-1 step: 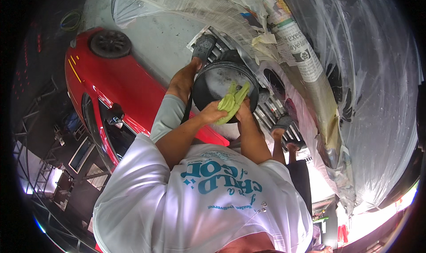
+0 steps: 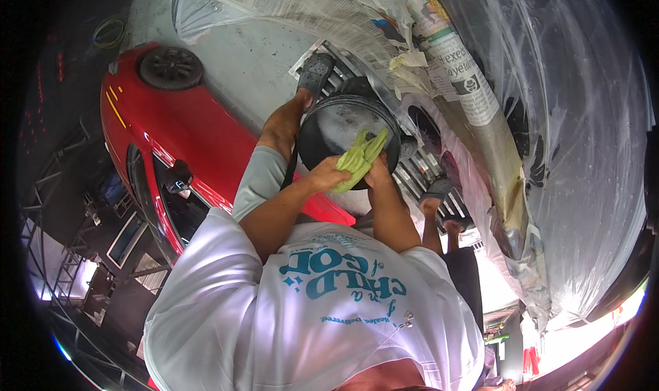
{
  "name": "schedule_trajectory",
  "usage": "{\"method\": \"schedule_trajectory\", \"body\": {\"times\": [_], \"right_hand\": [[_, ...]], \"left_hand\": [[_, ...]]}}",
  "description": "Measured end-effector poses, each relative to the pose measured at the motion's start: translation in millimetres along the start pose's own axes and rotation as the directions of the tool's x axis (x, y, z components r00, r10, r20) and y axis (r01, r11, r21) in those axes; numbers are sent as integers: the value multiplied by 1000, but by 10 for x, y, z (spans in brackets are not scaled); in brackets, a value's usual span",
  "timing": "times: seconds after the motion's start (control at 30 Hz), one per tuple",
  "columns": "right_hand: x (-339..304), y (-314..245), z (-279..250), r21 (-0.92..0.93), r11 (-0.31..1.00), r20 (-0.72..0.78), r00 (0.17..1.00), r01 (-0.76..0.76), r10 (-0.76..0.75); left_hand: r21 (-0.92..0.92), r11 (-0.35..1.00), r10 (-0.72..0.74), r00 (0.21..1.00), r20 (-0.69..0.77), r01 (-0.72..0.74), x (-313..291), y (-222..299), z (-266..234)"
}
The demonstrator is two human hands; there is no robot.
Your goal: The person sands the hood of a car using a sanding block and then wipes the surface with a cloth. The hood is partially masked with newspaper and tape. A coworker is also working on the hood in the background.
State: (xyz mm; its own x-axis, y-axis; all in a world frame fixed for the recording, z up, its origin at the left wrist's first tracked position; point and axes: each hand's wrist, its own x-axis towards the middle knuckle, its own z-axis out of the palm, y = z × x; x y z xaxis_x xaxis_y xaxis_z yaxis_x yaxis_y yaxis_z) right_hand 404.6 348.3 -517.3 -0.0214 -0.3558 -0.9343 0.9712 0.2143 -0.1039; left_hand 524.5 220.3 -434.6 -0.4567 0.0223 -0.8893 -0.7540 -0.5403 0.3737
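Note:
My left hand (image 2: 328,176) and my right hand (image 2: 377,173) are closed together on a bunched yellow-green cloth (image 2: 360,156). They hold it over the open top of a black bucket (image 2: 336,127), whose inside looks wet and grey. The bucket stands on the floor just in front of me, between my legs. My left knee (image 2: 281,127) rises beside it, with a dark clog (image 2: 315,72) on that foot further out. My white printed shirt fills the lower part of the view.
A red car (image 2: 182,140) stands at the left with a door open. At the right is a vehicle masked with newspaper (image 2: 453,54) and clear plastic sheeting (image 2: 583,151). A metal floor grate (image 2: 419,168) runs under the bucket. Another sandalled foot (image 2: 434,188) rests at the right.

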Motion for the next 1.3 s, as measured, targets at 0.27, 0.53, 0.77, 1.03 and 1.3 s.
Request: {"method": "schedule_trajectory", "body": {"times": [0.27, 0.53, 0.77, 1.03, 1.3], "right_hand": [[-122, -195, 109, 54, 999, 35, 999, -5, 3], [304, 420, 20, -269, 939, 41, 977, 214, -211], [-612, -542, 332, -843, 538, -221, 915, -5, -337], [-704, -644, 658, -855, 495, -28, 939, 155, -343], [-1749, -965, 563, -747, 629, -85, 907, 216, -413]], "left_hand": [[134, 991, -39, 986, 161, 17, -383, 615, -359], [-25, 998, 53, 993, -107, -56, -7, 505, -93], [323, 941, -5, 958, -286, 101, 113, 858, -105], [-176, 980, -97, 995, -27, 91, -214, 1083, -84], [-162, 986, 69, 982, 177, -40, -725, 1724, 36]]}}
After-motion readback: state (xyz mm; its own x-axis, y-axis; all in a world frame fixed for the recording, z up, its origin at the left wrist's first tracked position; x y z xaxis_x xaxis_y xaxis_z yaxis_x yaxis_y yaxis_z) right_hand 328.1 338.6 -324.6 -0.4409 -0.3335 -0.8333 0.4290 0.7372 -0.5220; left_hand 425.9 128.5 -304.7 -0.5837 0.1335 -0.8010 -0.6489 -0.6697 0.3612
